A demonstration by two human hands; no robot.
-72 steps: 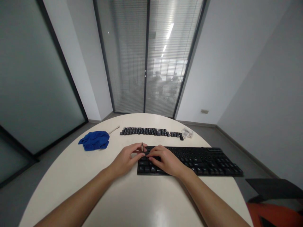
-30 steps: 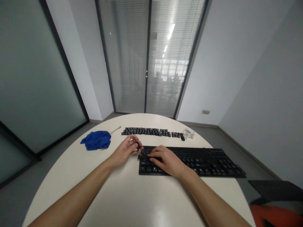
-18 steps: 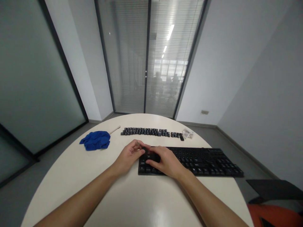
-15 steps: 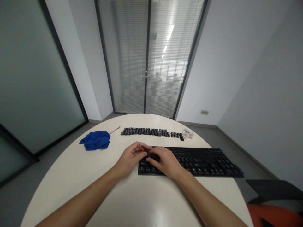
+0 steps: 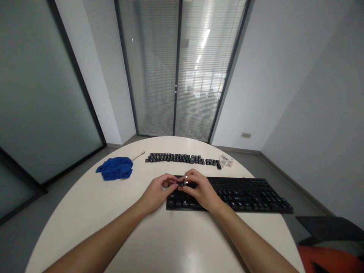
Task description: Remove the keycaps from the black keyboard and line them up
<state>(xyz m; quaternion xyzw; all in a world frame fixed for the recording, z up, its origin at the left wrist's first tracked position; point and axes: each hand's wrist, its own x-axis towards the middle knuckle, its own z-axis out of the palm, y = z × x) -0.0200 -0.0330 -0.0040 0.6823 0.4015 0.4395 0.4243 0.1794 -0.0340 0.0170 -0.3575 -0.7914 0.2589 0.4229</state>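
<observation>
A black keyboard (image 5: 241,193) lies on the white round table, with my two hands over its left end. My left hand (image 5: 158,191) pinches a small dark piece, perhaps a keycap, at its fingertips. Facing it, my right hand (image 5: 201,190) is closed on a small shiny metal tool (image 5: 185,180), which meets the dark piece between the hands. The details at the fingertips are small and partly hidden. Beyond the keyboard stand rows of loose black keycaps (image 5: 170,157).
A crumpled blue cloth (image 5: 115,168) lies on the table (image 5: 136,242) at the left, beside a thin light-handled brush (image 5: 138,155). Small clear plastic packaging (image 5: 226,160) sits right of the keycaps. A chair with an orange seat (image 5: 327,258) stands at the lower right.
The metal tool has passed from the left fingers to my right hand. Both hands have lifted slightly, and the right fingers have risen and closed on it.
</observation>
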